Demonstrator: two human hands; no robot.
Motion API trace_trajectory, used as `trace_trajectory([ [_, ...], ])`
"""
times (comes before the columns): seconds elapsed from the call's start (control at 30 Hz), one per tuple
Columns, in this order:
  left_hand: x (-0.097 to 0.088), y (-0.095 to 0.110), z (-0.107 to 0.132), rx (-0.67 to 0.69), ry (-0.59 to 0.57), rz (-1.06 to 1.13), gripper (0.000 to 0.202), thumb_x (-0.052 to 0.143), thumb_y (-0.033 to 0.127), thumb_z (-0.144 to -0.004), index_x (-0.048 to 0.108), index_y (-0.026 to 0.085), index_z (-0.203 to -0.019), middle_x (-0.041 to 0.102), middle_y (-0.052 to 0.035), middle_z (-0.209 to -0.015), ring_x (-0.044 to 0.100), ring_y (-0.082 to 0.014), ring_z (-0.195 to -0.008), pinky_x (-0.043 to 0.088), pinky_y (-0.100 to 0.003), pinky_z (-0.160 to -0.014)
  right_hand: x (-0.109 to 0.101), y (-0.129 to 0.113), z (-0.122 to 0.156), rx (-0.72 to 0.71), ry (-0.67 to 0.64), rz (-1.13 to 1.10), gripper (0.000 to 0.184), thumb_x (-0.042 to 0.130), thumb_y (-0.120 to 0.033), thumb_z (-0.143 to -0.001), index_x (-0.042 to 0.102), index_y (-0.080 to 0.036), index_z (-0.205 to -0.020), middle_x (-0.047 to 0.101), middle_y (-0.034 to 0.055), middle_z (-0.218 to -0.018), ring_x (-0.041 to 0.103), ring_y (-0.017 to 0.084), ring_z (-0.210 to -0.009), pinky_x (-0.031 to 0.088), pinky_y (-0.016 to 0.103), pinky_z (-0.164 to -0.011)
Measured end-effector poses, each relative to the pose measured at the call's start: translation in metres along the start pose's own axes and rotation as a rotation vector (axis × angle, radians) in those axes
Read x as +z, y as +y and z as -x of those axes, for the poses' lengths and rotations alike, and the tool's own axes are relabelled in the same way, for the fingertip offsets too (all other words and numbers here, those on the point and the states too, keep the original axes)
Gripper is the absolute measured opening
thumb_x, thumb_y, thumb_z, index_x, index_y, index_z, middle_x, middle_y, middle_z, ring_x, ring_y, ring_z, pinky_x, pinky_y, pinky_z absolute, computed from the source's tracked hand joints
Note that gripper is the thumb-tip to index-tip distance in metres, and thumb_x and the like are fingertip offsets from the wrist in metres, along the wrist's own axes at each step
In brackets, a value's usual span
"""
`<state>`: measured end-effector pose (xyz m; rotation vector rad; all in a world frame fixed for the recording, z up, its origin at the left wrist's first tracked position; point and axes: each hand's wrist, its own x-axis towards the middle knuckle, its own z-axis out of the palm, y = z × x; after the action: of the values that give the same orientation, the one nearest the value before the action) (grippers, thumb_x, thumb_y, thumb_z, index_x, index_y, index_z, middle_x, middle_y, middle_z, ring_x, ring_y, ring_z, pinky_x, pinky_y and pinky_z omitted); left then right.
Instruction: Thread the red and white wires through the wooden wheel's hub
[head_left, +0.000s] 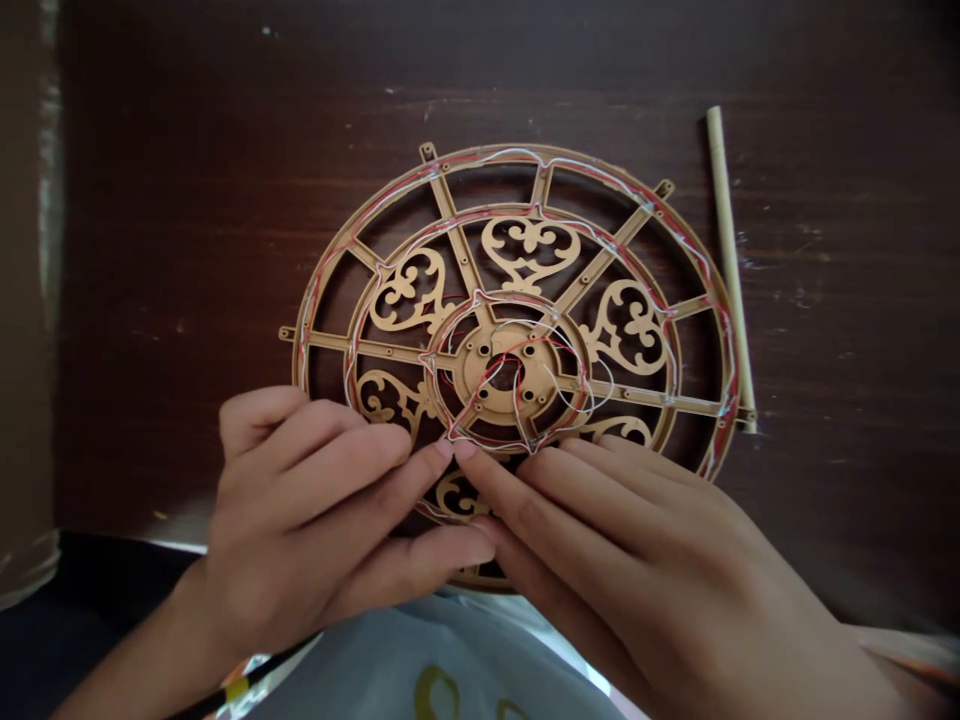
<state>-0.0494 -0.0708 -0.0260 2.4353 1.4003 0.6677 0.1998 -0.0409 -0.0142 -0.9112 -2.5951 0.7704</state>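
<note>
The half-curled left hand (300,520) rests its fingertips on thin red and silver wires (480,382) strung around a flat, tan, 3-ring fretwork wheel frame (604,258) on the dark grained bench (847,300). The flatter right hand (615,560) touches the same wires, though neither hand's grip is clear. A smooth pale dowel (730,265) lies further right.

A dark-stained wooden counter (180,200) fills most of the view, its grain running left to right, with pale scuffs (795,295) marked on it toward the right. A round, gold-coloured openwork frame (450,230) is laid flat near the middle, built of spokes, concentric rings and scrolled heart-shaped cutouts, with red and white wires (600,172) strung along the rings. Its near part is hidden from view. A pale rod (727,260) is placed to the right of the frame, slanted from far to near, its near end meeting the tip of one spoke.
</note>
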Motion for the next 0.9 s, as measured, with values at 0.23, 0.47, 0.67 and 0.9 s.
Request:
trace_trajectory([
  [0.23, 0.0023, 0.0015, -0.0051, 0.041, 0.03, -0.063, 0.017, 0.074, 0.039, -0.105, 0.076, 0.026, -0.117, 0.082, 0.0041, -0.091, 0.071, -0.0187, -0.071, 0.04, -0.051, -0.075, 0.0058, 0.002, 0.007, 0.015, 0.015, 0.004, 0.034, 0.04, -0.023, -0.121, 0.068, -0.009, -0.135, 0.073, 0.0003, -0.088, 0.067, 0.018, -0.074, 0.053, 0.038, -0.067],
  [0.47, -0.0015, -0.0023, -0.0051, 0.075, 0.001, -0.048, 0.024, 0.075, 0.042, -0.106, 0.075, 0.022, -0.119, 0.082, 0.0038, -0.087, 0.071, -0.0176, -0.068, 0.041, -0.049, -0.073, 0.0067, 0.0005, 0.0027, 0.009, 0.047, -0.005, 0.037, 0.038, -0.024, -0.122, 0.07, -0.008, -0.133, 0.074, 0.0014, -0.087, 0.067, 0.019, -0.073, 0.052, 0.038, -0.066],
  [0.67, -0.0014, -0.0021, -0.0058, 0.073, -0.016, -0.052, 0.022, 0.072, 0.038, -0.108, 0.073, 0.021, -0.122, 0.085, 0.004, -0.091, 0.074, -0.0167, -0.069, 0.041, -0.049, -0.073, 0.008, -0.0013, 0.002, -0.01, 0.047, 0.025, 0.041, 0.033, -0.021, -0.122, 0.069, -0.006, -0.136, 0.076, 0.0043, -0.092, 0.071, 0.021, -0.079, 0.056, 0.04, -0.072],
  [0.9, 0.002, 0.0014, -0.006, 0.03, 0.009, -0.002, 0.016, 0.072, 0.034, -0.107, 0.074, 0.023, -0.117, 0.084, 0.0028, -0.092, 0.076, -0.0194, -0.073, 0.043, -0.051, -0.076, 0.008, -0.0012, 0.0017, -0.018, 0.014, 0.023, 0.036, 0.037, -0.018, -0.12, 0.067, -0.005, -0.135, 0.074, 0.0034, -0.089, 0.069, 0.021, -0.075, 0.057, 0.041, -0.069],
])
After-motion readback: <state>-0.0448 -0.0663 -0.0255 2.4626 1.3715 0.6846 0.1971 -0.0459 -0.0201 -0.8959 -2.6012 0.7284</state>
